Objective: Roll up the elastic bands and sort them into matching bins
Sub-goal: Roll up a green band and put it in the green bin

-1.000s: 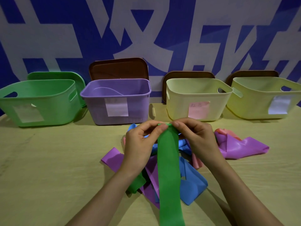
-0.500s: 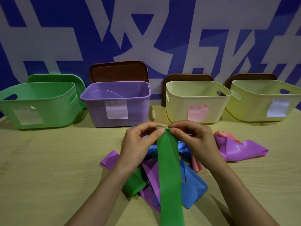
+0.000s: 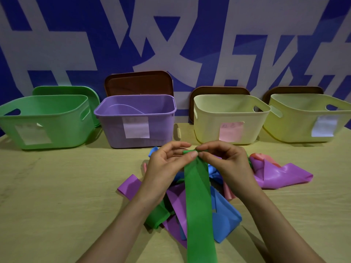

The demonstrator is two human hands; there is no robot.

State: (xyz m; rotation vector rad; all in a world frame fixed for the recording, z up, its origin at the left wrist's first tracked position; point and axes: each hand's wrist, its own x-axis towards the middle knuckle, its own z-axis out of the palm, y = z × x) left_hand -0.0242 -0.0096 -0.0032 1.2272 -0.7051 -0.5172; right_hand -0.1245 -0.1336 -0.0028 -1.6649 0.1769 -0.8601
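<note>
— What are you holding?

— The far end of the green band [image 3: 197, 196]. My left hand [image 3: 163, 168] pinches it between thumb and forefinger. My right hand [image 3: 226, 162] pinches it just beside, so the fingertips almost meet. The rest of the strip runs toward me, over the loose bands heaped on the table [image 3: 57, 196].

— Is it rolled yet?

— Barely. I judge that only the first small turn is made, at the far end.

— How do you do this part well?

— I'd make the first turn tight and square to the edges, then roll with both thumbs evenly so it doesn't skew into a cone. The strip looks slick and springy, so a loosened pinch would probably let it unwind. A little tension on the near tail should help, lifted so it doesn't drag the blue band [image 3: 226, 215] or the purple band [image 3: 281, 175] along.

— And where does it go?

— Into the green bin [image 3: 62, 118], far left, well apart from my hands. The purple bin [image 3: 114, 126] stands beside it, and it's the nearer one, so I should mind my aim.
</note>
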